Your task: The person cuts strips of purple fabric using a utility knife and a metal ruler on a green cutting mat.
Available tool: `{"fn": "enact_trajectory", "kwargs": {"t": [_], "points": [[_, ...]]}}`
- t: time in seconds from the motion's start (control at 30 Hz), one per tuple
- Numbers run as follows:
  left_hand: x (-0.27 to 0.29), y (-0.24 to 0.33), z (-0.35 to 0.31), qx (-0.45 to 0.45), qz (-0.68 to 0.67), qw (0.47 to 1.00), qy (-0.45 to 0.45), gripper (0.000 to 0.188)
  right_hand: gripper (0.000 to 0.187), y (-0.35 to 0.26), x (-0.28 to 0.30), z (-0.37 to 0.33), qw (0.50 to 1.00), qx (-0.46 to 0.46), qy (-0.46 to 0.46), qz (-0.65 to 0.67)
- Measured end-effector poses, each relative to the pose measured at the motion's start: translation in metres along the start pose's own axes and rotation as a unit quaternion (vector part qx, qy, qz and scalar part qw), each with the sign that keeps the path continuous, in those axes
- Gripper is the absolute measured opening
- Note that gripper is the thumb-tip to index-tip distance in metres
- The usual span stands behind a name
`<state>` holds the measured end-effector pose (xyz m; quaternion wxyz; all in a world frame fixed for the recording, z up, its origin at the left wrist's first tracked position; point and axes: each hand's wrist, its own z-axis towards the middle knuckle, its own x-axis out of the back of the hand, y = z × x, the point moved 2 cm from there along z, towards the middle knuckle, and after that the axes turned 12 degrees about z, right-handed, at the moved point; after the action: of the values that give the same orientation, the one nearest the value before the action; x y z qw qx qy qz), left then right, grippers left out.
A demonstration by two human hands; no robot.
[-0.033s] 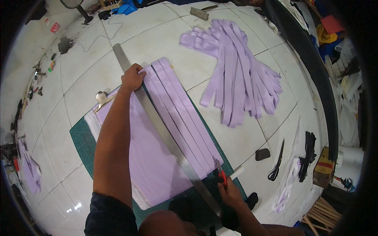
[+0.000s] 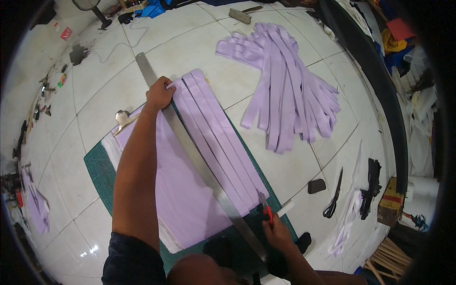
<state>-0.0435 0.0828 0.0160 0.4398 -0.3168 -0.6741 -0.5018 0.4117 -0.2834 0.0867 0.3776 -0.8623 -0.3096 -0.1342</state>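
Lilac fabric (image 2: 190, 204) lies in a stack on a green cutting mat (image 2: 99, 164), with its right part cut into long strips (image 2: 223, 140). A long metal ruler (image 2: 209, 178) crosses the fabric diagonally. At the ruler's far part, my left hand (image 2: 160, 93) is closed, its fingertips pinching the fabric's far edge. My right hand (image 2: 279, 233) grips a red-handled utility knife (image 2: 269, 213) near the strips' near end, its blade by the fabric corner. A silver bulldog clip (image 2: 124, 121) sits on the fabric's left edge, beside my left forearm.
A heap of lilac strips (image 2: 285, 90) lies on the tiled floor at the far right. Black scissors (image 2: 335, 194) and a small dark block (image 2: 317, 186) lie right of the mat. A long black roll (image 2: 380, 80) runs along the right side. A fan (image 2: 92, 9) stands far left.
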Motion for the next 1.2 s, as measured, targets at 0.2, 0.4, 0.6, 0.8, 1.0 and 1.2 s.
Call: {"fn": "enact_trajectory", "kwargs": {"t": [0.2, 0.4, 0.6, 0.8, 1.0, 1.2], "points": [[0.005, -0.001, -0.017, -0.071, -0.066, 0.982, 0.162, 0.043, 0.063, 0.0, -0.017, -0.007, 1.0, -0.003, -0.002, 0.004], [0.007, -0.024, -0.096, -0.094, 0.097, 0.958, 0.252, 0.043, 0.063, 0.02, -0.058, -0.018, 0.983, 0.145, 0.082, -0.079], [-0.014, -0.041, -0.12, -0.112, 0.136, 0.962, 0.21, 0.042, 0.048, 0.021, -0.074, -0.013, 0.972, 0.222, 0.064, -0.052], [-0.017, -0.045, -0.12, -0.087, 0.071, 0.978, 0.175, 0.047, 0.039, 0.026, -0.083, -0.017, 0.958, 0.273, 0.082, -0.017], [-0.012, -0.047, -0.121, -0.079, 0.002, 0.983, 0.165, 0.051, 0.046, 0.04, -0.097, -0.025, 0.967, 0.246, 0.043, 0.044], [-0.012, -0.045, -0.122, -0.089, -0.003, 0.983, 0.163, 0.051, 0.044, 0.058, -0.115, -0.026, 0.96, 0.261, 0.092, 0.032]]}}
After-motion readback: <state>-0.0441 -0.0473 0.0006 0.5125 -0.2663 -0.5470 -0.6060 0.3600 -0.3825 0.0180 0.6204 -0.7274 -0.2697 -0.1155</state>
